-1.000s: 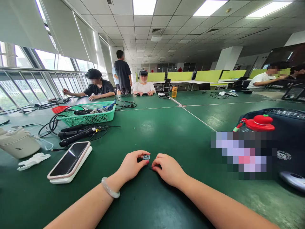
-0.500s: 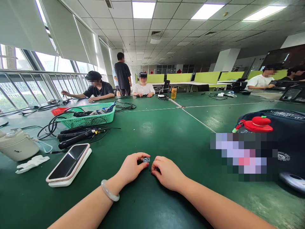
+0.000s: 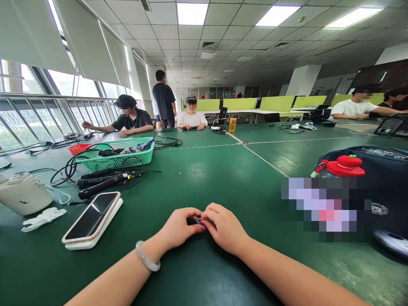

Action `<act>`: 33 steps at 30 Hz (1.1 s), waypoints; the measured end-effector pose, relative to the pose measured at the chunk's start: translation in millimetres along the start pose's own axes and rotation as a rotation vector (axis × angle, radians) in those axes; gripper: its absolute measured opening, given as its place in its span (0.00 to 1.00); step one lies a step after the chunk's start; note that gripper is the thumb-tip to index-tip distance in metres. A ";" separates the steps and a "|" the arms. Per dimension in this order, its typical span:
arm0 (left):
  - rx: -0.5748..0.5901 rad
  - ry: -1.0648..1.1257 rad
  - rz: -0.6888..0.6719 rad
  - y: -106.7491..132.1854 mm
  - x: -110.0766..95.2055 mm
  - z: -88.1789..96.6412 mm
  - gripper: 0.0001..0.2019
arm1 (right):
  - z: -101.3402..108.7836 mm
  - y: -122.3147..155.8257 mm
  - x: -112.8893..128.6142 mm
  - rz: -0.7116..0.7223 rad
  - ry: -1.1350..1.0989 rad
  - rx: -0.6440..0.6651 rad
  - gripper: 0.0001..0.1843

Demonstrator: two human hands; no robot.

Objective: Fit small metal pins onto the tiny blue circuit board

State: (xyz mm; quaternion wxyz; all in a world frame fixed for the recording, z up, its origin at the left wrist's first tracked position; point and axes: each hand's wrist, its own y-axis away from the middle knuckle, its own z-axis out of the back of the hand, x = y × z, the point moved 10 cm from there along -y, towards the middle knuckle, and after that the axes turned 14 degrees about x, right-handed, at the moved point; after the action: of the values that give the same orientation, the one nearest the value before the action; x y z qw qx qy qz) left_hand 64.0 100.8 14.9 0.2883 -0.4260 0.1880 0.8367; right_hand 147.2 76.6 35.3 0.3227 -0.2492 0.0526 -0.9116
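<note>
My left hand [image 3: 178, 229] and my right hand [image 3: 225, 227] meet fingertip to fingertip low on the green table [image 3: 207, 178]. Between them they pinch a tiny dark square part [image 3: 198, 220] with a bluish face, now mostly hidden by the fingers. A pale bangle sits on my left wrist. Which hand bears most of the grip I cannot tell.
Left of my hands lies a phone [image 3: 92, 216] on a white pad, with a cream container [image 3: 24, 193], black cables [image 3: 102, 178] and a green basket [image 3: 117, 156] behind. A dark bag [image 3: 379, 187] with a red-capped bottle [image 3: 342, 166] stands right. Several people sit at the far edge.
My hands have drawn together and moved slightly nearer to me. The small part, earlier held in the left fingertips and plainly visible, is now pinched between both hands.
</note>
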 end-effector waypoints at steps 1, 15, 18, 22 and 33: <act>0.002 0.014 -0.002 -0.2 1.0 -0.1 0.09 | 0.7 0.0 0.6 0.003 0.003 -0.004 0.06; -0.022 0.125 0.038 -3.8 19.0 5.8 0.14 | 20.5 -7.3 -3.7 -0.105 -0.115 0.007 0.28; -0.033 0.130 0.040 -4.9 23.7 7.0 0.15 | 57.3 -22.0 14.0 -0.118 -0.264 0.087 0.42; -0.030 0.171 0.069 -5.3 26.7 5.4 0.18 | 129.9 -36.0 56.6 -0.008 -0.357 0.022 0.44; -0.286 0.070 0.137 5.1 40.1 37.4 0.15 | 7.5 -14.0 -24.8 -0.243 -0.077 0.473 0.24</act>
State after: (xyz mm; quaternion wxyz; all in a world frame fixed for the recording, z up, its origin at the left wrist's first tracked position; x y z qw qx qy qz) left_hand 19.3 130.8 3.5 0.1602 -0.4777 0.1053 0.8574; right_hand 159.6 103.3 34.9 0.2620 -0.2061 -0.2045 -0.9204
